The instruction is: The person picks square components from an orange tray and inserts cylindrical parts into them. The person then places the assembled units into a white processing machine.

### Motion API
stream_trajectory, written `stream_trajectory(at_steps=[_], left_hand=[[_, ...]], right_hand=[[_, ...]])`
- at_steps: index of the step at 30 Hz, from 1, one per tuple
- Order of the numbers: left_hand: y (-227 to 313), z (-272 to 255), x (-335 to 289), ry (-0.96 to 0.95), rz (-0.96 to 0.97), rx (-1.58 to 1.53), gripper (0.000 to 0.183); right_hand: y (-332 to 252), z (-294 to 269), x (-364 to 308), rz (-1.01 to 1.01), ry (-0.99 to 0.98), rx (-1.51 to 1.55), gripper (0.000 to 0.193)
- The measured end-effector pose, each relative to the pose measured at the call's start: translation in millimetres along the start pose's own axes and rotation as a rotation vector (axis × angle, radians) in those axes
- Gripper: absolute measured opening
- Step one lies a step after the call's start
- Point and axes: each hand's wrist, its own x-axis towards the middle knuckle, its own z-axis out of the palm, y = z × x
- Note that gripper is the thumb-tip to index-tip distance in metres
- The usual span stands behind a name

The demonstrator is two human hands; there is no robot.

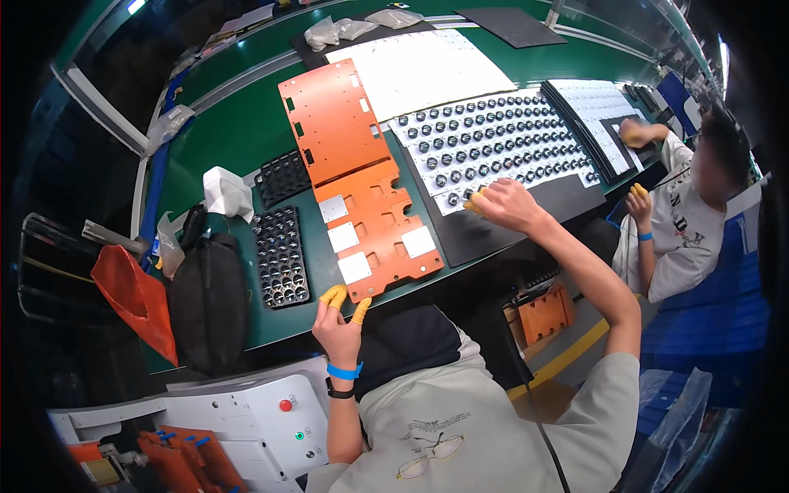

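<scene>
Left hand (337, 330), fingers parted, by near edge of orange fixture (380, 234); right hand (508, 205), grip indiscernible, at white panel (493, 141) right of fixture.

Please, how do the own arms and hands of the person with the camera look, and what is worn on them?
The left hand has yellow finger covers; its wrist wears a bright blue band and, below, a black band. The right hand also shows yellow at the fingers; no wristband is visible. The right sleeve is short and pale grey.
</scene>
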Motion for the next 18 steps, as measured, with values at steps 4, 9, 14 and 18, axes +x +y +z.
stream_trajectory(at_steps=[4, 9, 14, 18], left_hand=[[1.6, -0.3, 0.2, -0.003, -0.014, -0.008, 0.041], [4.0, 0.6, -1.1, 0.001, -0.036, -0.007, 0.042], [3.6, 1.5, -1.8, -0.003, -0.03, 0.009, 0.043], [1.0, 2.7, -2.2, -0.004, -0.017, 0.02, 0.044]], right_hand=[[-16.5, 5.7, -26.9, -0.247, 0.106, -0.113, 0.015], [-34.7, 0.5, -53.1, -0.186, 0.079, -0.011, 0.017], [-36.5, -13.8, -71.1, 0.179, 0.194, 0.027, 0.031], [-44.1, -25.2, -67.2, 0.499, 0.173, 0.11, 0.032]])
